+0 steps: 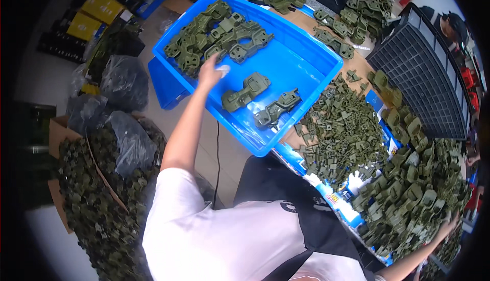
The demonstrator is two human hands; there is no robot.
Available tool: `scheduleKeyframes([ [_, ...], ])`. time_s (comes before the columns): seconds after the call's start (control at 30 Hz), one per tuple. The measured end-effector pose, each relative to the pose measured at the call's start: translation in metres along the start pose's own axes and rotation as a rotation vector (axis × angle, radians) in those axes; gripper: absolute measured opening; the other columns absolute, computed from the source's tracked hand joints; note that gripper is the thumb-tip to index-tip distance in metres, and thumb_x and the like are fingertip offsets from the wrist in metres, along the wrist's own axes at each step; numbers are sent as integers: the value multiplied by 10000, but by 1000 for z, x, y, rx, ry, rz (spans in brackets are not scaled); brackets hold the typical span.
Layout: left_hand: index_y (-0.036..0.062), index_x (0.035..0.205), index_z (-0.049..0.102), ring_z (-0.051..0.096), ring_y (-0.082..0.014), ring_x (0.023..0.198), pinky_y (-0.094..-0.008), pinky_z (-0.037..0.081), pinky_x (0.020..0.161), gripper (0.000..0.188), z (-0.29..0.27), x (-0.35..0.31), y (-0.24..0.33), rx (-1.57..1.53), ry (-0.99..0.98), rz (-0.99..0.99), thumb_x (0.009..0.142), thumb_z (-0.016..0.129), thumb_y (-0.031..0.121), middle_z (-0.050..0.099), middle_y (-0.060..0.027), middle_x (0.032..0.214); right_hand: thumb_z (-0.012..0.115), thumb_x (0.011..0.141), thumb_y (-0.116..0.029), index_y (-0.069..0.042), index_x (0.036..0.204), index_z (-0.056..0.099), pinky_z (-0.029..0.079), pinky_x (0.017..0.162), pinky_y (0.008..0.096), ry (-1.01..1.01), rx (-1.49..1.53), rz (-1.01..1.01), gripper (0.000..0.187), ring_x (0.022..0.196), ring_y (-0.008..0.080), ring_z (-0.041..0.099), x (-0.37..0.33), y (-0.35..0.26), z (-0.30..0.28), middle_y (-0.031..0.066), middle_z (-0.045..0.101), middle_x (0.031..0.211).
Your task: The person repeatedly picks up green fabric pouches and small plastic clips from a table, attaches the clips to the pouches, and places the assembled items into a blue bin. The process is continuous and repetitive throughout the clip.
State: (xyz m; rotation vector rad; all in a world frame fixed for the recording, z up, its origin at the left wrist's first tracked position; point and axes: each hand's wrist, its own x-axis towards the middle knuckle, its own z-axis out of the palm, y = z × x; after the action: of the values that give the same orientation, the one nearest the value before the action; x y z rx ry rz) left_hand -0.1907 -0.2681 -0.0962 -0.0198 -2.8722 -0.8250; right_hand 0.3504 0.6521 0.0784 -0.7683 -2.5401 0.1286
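My left hand [208, 72] reaches over the near-left side of a blue plastic bin [301, 41]. Its index finger and white-covered thumb are apart, with the fingertips at a dark green molded plastic part [212, 51]. More such parts are heaped at the bin's far left. Two others, a flat-lying green part [246, 92] and a second green part [278, 108], lie separately on the bin floor. Far to the right, my right hand [448, 227] is at the edge of a big pile of green parts [408, 194], fingers spread, nothing visible in them.
Small green pieces [342, 128] cover the table's middle, beside a white glove [356, 181]. A black crate [423, 71] stands tilted at the right, near another person [451, 28]. At left are grey plastic bags [125, 84] and a large box filled with green parts [97, 194].
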Motion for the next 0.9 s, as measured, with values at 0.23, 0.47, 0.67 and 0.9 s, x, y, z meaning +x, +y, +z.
scheduleKeyframes([
  [0.23, 222, 1337, 346, 496, -353, 1009, -409, 427, 876, 834, 95, 84, 35, 393, -143, 42, 607, 746, 161, 463, -158, 1101, 508, 829, -16, -36, 1289, 440, 342, 998, 330, -503, 434, 17, 465, 1172, 223, 457, -73, -430, 89, 111, 472, 1299],
  [0.47, 158, 1101, 568, 420, -351, 1108, -425, 393, 911, 599, -14, 43, 83, 41, 0, 939, 540, 693, -11, 469, -111, 1141, 600, 798, -154, -14, 1132, 577, 414, 943, 344, -638, 964, 166, 363, 1095, 228, 543, -96, -543, 142, 127, 567, 1180],
  [0.67, 245, 898, 644, 421, -341, 1151, -528, 382, 961, 320, -65, -26, 183, -336, -116, 1755, 623, 703, 94, 464, -49, 1164, 601, 838, -312, -99, 1401, 263, 401, 919, 323, -1326, 1625, 72, 690, 1129, 177, 456, -82, -608, 196, 89, 432, 1297],
  [0.9, 158, 1420, -129, 323, -329, 1272, -465, 299, 1019, 1262, -1, -134, 202, -1053, -953, 371, 600, 816, 321, 223, -157, 1431, 562, 855, -156, -39, 1426, 74, 196, 1075, 332, -636, 1349, 231, 761, 1347, 246, 200, -174, -592, 188, 201, 184, 1455],
])
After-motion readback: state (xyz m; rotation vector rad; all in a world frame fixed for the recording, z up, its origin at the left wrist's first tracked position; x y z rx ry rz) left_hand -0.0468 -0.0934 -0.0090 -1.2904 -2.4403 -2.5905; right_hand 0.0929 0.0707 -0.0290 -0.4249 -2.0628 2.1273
